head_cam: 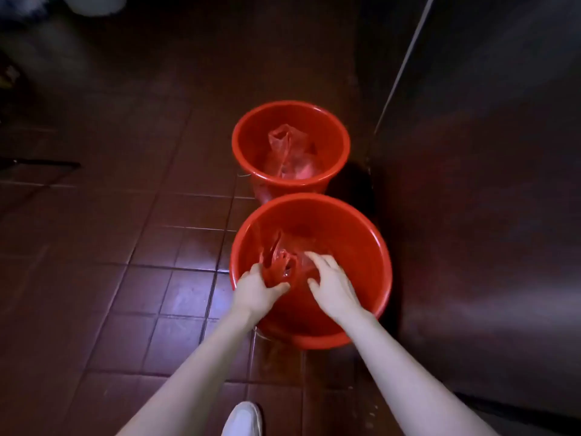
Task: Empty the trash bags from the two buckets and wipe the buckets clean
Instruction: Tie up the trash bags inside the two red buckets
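The near trash bag, thin red translucent plastic, lies crumpled low inside the near bucket at lower centre of the frame. The left hand grips a bunched fold of it at the bucket's left rim; the right hand hovers over the bag with fingers spread and loose, holding nothing plainly. The step in hand appears to be gathering this first bag for lifting out. The next move likely calls for the right hand to catch the other side so the flimsy film comes up without spilling. Just above in the frame, the far bucket holds its own pale bag, untouched. Both stand on dark floor tiles beside a metal cabinet.
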Motion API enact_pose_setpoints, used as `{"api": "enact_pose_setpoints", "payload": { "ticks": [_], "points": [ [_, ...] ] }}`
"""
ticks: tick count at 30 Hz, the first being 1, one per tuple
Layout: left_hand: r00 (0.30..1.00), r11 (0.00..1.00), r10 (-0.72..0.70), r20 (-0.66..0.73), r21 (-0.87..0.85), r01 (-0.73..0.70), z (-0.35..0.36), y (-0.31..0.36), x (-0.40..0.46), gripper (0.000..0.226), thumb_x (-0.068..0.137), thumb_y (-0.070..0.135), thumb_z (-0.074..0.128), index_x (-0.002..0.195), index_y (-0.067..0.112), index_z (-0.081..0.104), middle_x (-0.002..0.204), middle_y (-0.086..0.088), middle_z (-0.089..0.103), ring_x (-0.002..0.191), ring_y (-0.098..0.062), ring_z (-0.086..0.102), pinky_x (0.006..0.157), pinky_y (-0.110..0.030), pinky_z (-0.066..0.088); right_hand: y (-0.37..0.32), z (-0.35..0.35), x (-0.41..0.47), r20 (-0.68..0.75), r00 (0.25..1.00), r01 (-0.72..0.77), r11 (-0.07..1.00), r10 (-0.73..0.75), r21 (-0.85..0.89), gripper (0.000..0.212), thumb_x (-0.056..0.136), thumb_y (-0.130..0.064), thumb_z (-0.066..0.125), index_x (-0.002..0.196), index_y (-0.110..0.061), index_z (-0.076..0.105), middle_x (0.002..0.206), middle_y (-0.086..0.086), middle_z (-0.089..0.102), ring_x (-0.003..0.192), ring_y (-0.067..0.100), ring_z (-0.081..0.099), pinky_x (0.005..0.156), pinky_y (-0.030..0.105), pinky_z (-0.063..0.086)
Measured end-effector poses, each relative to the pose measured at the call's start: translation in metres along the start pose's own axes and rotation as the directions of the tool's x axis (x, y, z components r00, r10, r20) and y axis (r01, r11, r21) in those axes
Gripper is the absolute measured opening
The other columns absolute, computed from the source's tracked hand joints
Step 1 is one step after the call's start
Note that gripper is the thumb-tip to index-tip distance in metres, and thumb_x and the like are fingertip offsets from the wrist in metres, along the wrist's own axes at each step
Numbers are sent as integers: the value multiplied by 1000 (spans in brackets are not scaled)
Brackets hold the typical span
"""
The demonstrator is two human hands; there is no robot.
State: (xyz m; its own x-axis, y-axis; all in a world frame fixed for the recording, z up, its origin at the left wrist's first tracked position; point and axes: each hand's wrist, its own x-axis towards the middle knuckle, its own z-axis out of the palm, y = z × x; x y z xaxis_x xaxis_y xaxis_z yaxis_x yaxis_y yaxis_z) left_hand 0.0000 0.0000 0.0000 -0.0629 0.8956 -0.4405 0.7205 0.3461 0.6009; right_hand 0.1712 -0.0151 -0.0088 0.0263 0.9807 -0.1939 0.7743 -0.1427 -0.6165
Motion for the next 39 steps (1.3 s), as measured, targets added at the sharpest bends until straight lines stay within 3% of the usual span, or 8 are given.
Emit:
{"api": "enact_pose_setpoints", "payload": {
  "ticks": [7, 12, 19, 23, 26, 29, 33, 39],
  "points": [
    [977, 924, 214, -9, 327, -200, 26, -9, 29, 64, 78, 40, 71, 135, 20, 49, 119, -8, 63, 110, -32, 61, 82, -36, 49, 7, 41, 65, 277, 925, 359, 841, -261, -404, 92, 82, -3, 57, 153, -39, 11, 151, -5, 32, 126, 26, 42, 102, 38, 38],
    [937, 899, 339, -80, 320, -298, 13, -19, 29, 7, 87, 26, 63, 89, 19, 64, 94, -10, 70, 93, -34, 64, 72, -38, 47, 16, 48, 67, 357, 895, 430, 726, -267, -536, 29, 94, -19, 47, 119, -21, 62, 122, 3, 52, 111, 27, 47, 88, 37, 37],
    [905, 941, 337, -258, 57, -334, -13, -29, 29, 7, 92, 19, 61, 88, 23, 66, 70, 1, 65, 67, -23, 61, 62, -31, 43, 31, 17, 40, -152, 973, 168, 985, -172, -38, 25, 97, -23, 53, 95, -10, 73, 105, 5, 57, 99, 25, 50, 93, 31, 37],
    [898, 927, 368, -239, 16, -376, -17, -15, 22, 10, 93, 26, 58, 92, 26, 67, 80, 5, 67, 76, -18, 61, 67, -32, 46, 20, -14, 9, -147, 983, 139, 971, -111, 194, 31, 100, -23, 47, 99, -14, 76, 112, -13, 65, 114, 5, 53, 97, 16, 31],
    [887, 911, 387, -254, -44, -410, -16, 2, 17, 13, 92, 16, 54, 94, 16, 67, 93, -1, 63, 89, -19, 56, 78, -29, 40, 17, -26, -4, -129, 992, 70, 906, -17, 418, 45, 100, -26, 43, 64, -16, 67, 70, -6, 71, 83, 9, 68, 89, 31, 46],
    [927, 879, 298, -226, -313, -359, -18, 21, 12, 18, 93, 13, 47, 85, 20, 61, 83, 1, 66, 79, -16, 57, 71, -27, 43, 15, -29, -13, -195, 977, 62, 759, 86, 648, 39, 98, -26, 42, 62, -13, 41, 44, -3, 39, 46, 20, 41, 65, 42, 46],
    [944, 858, 301, -133, -394, -329, -1, 33, 6, 22, 89, 12, 46, 75, 25, 57, 72, 6, 65, 68, -11, 56, 70, -31, 45, 14, -19, -8, -163, 964, -43, 729, 210, 683, 27, 90, -33, 43, 66, -22, 46, 49, -8, 38, 48, 15, 35, 56, 38, 33],
    [977, 903, 208, -45, -374, -209, 19, 22, 16, 22, 88, 9, 45, 77, 21, 60, 89, 9, 69, 79, -17, 59, 68, -29, 44, 24, 10, 0, 26, 959, -258, 828, 283, 499, 26, 96, -6, 47, 117, -12, 60, 102, 5, 58, 96, 20, 55, 78, 31, 47]
  ]
}}
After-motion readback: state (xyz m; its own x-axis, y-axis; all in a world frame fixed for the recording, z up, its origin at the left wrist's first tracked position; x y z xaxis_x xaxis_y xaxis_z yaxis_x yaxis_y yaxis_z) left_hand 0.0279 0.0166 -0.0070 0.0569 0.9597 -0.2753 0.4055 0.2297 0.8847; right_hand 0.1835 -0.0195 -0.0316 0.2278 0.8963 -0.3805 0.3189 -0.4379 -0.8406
